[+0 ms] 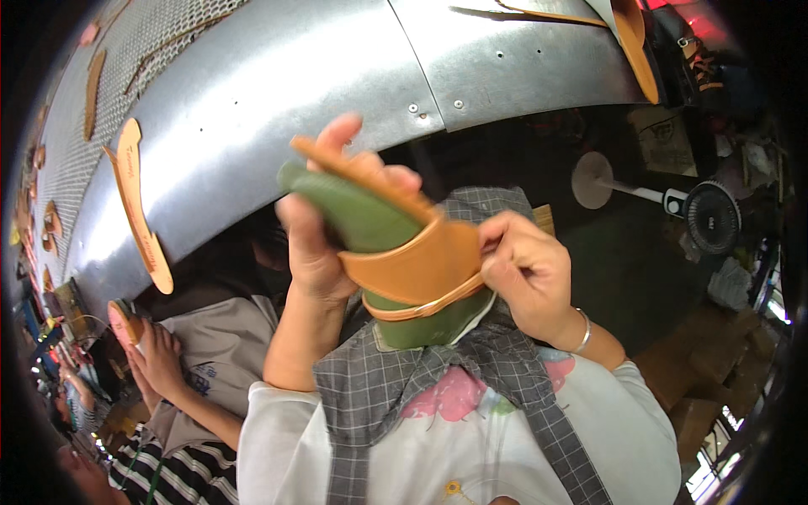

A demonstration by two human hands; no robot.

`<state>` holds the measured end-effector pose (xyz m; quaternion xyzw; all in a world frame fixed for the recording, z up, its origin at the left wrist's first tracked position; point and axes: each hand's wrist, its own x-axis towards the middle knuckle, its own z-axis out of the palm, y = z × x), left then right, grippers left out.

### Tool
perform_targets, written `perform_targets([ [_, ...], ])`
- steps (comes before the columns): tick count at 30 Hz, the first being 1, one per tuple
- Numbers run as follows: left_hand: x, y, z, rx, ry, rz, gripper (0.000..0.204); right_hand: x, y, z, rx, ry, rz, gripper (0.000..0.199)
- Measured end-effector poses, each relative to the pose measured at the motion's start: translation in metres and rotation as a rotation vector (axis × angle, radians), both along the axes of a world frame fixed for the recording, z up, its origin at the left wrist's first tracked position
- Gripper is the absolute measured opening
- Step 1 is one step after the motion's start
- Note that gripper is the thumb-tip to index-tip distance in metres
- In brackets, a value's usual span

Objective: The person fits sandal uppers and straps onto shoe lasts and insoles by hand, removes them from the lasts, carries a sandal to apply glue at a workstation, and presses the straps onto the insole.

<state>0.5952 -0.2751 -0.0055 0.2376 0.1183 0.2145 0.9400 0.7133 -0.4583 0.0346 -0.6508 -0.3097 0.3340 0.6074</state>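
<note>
A green shoe last (358, 215) is held up in front of my chest, wearing a tan leather sandal (412, 268). The tan sole lies along one side of the last, and a wide tan band wraps its heel part. My left hand (311, 252) is closed round the toe half of the last and the sole, thumb on one side and fingers on the other. Below the band, a thin tan strap (429, 305) circles the last. My right hand (534, 273) pinches at the right end of the band and strap; its fingertips partly hide what they grip.
A metal worktop (295, 76) curves ahead, bearing a tan insole pair (137, 202) and more tan leather pieces (637, 50) at upper right. Mesh belt (181, 50) runs at upper left. A co-worker's hands (160, 358) hold a sole at left. A fan (712, 217) stands right.
</note>
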Motion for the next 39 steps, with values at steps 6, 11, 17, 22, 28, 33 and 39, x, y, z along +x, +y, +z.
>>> perform_targets([
  [6,-0.010,-0.002,-0.029,-0.166,-0.168,-0.036,0.069,0.010,-0.001,0.006,-0.018,-0.145,0.285,0.020],
  [11,-0.012,-0.003,-0.032,-0.228,-0.226,-0.040,0.066,0.013,0.007,0.010,0.010,-0.263,0.269,0.014],
  [17,-0.003,-0.003,-0.041,-0.229,-0.426,-0.124,0.068,0.014,0.007,0.009,-0.061,-0.145,0.355,0.021],
  [22,0.016,-0.013,-0.016,-0.172,-0.529,-0.165,0.075,0.019,0.005,-0.010,-0.181,0.204,0.560,0.044],
  [28,0.053,-0.008,0.032,0.437,0.394,0.058,0.076,0.005,0.014,0.000,-0.057,0.703,0.478,0.104],
  [33,0.014,-0.033,0.030,0.594,0.395,-0.062,0.077,0.013,0.021,-0.008,0.121,0.550,0.222,0.092],
  [39,0.022,-0.051,0.009,0.759,0.318,0.213,0.068,-0.010,0.019,-0.006,0.016,0.245,0.081,0.100],
])
